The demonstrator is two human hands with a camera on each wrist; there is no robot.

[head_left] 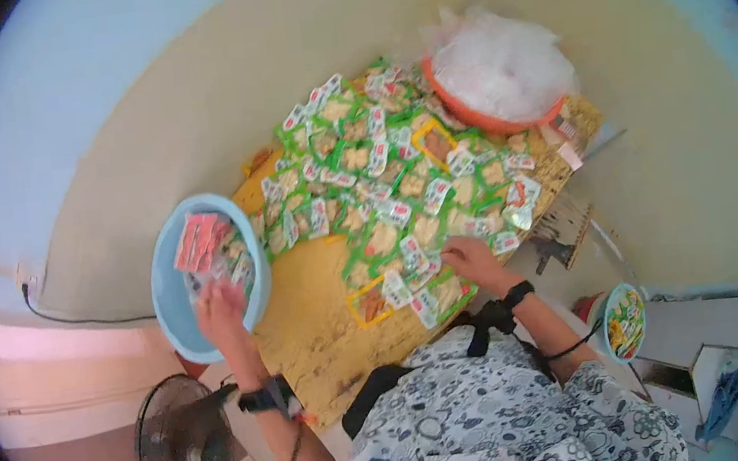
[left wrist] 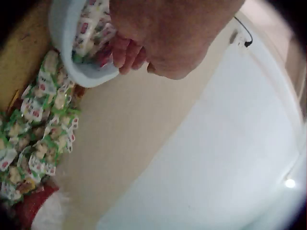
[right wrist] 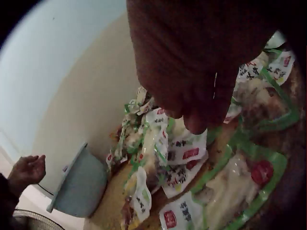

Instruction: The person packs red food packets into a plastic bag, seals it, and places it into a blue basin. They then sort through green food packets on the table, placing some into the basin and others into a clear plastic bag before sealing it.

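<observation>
My left hand point(head_left: 220, 311) is over the light blue basin point(head_left: 165, 288), blurred in the head view. From the right wrist view, the left hand point(right wrist: 29, 171) has loosely bent fingers and shows nothing in them. Pink packets point(head_left: 202, 242) and clear packets lie inside the basin. My right hand point(head_left: 476, 265) is low over a spread of green-edged clear food packets point(head_left: 379, 240). Its bunched fingertips point(right wrist: 195, 125) come right to the edge of a white printed sachet point(right wrist: 184, 151); I cannot tell whether they pinch it.
The packets cover much of a worn yellow table point(head_left: 304, 298). An orange-red basin point(head_left: 480, 117) heaped with clear plastic bags point(head_left: 505, 66) stands at the back right. A fan point(head_left: 187, 456) stands at lower left, and a small tub of colourful packets point(head_left: 625, 323) at lower right.
</observation>
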